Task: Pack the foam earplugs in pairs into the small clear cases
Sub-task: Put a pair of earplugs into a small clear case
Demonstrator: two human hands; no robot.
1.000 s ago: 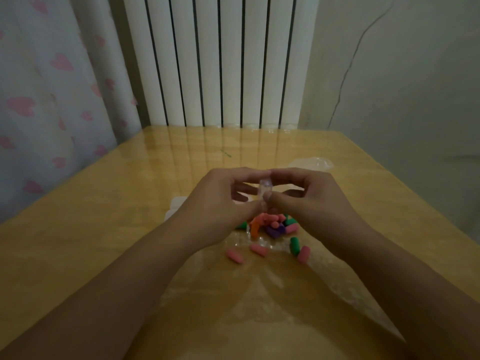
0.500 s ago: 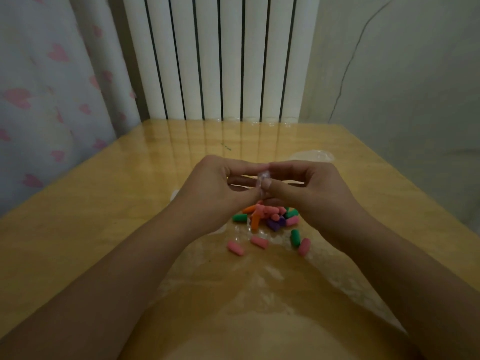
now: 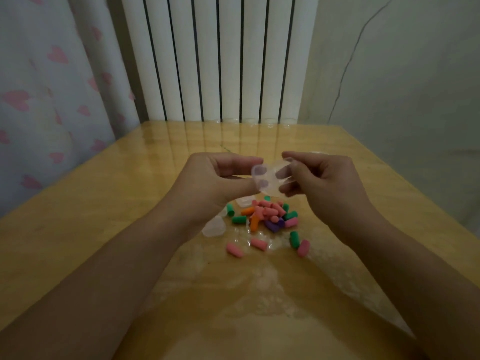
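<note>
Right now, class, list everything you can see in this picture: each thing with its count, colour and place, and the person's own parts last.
open clear case: one, clear, held up between both hands above the pile
foam earplugs: a heap plus strays, pink, green, orange, purple, on the table below the hands
spare clear cases: at least two, clear, left of the heap
clear plastic sheet: one, under and nearer than the earplugs
table: one, yellow wood, glossy
radiator: one, white, behind the table
curtain: one, pale with pink hearts, far left
wall: grey, cracked, right
left hand: pinches the case
right hand: pinches the case
</note>
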